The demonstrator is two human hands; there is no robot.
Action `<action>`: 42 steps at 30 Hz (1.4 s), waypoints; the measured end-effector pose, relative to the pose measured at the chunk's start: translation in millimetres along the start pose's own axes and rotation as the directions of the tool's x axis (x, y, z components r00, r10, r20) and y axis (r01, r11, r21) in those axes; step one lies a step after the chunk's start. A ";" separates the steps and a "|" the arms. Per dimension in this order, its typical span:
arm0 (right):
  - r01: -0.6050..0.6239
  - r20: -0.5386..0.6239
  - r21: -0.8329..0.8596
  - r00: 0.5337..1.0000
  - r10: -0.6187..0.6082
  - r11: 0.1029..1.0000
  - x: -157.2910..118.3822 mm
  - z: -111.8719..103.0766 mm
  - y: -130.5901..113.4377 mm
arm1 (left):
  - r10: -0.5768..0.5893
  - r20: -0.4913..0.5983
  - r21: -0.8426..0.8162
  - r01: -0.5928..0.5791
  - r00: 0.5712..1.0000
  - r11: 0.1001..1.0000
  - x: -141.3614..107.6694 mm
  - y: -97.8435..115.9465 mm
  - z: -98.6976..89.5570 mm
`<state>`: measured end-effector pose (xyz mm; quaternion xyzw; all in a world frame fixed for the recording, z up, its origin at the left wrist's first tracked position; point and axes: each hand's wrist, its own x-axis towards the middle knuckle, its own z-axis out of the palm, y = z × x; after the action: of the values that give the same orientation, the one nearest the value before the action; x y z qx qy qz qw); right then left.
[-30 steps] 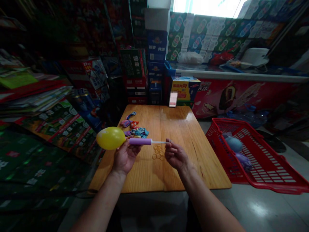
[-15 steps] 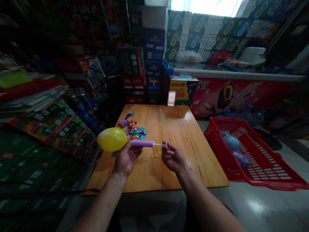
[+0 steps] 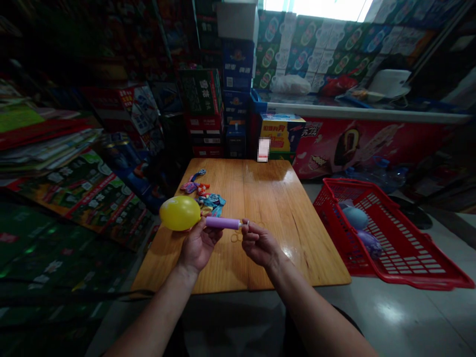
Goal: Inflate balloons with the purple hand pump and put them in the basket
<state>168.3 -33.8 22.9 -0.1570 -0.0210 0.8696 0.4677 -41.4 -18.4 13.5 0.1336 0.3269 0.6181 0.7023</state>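
A purple balloon pump (image 3: 223, 223) lies level above the wooden table (image 3: 275, 198). My left hand (image 3: 199, 245) is closed round its nozzle end, where the neck of an inflated yellow balloon (image 3: 180, 213) is pinched. The balloon points out to the left. At the pump's other end my right hand (image 3: 260, 243) grips the handle, and the rod is almost wholly inside the barrel. Several rubber bands (image 3: 235, 238) lie on the table behind my right hand, partly hidden by it. Deflated balloons (image 3: 212, 202) in mixed colours lie in a pile beyond my left hand.
To the right, a red plastic basket (image 3: 401, 238) on the floor holds a light blue balloon (image 3: 356, 218) and a purple balloon (image 3: 370, 244). Stacked cartons (image 3: 238, 69) stand behind the table. More boxes (image 3: 92, 183) crowd the left side. A chest freezer (image 3: 357, 144) is at the back right.
My right hand has moved left, pushing the pump's rod into the barrel. My left hand, with the pump and yellow balloon, has shifted slightly right.
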 end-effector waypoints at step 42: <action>0.029 -0.033 -0.023 0.999 -0.030 0.999 -4.0 -2.2 1.3 | 0.076 0.122 0.067 -0.085 0.990 0.994 -8.2 9.4 -0.7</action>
<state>169.9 -38.1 21.6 -0.1764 -0.0252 0.8595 0.4790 -49.4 -24.6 21.0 0.2089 0.3007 0.6247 0.6897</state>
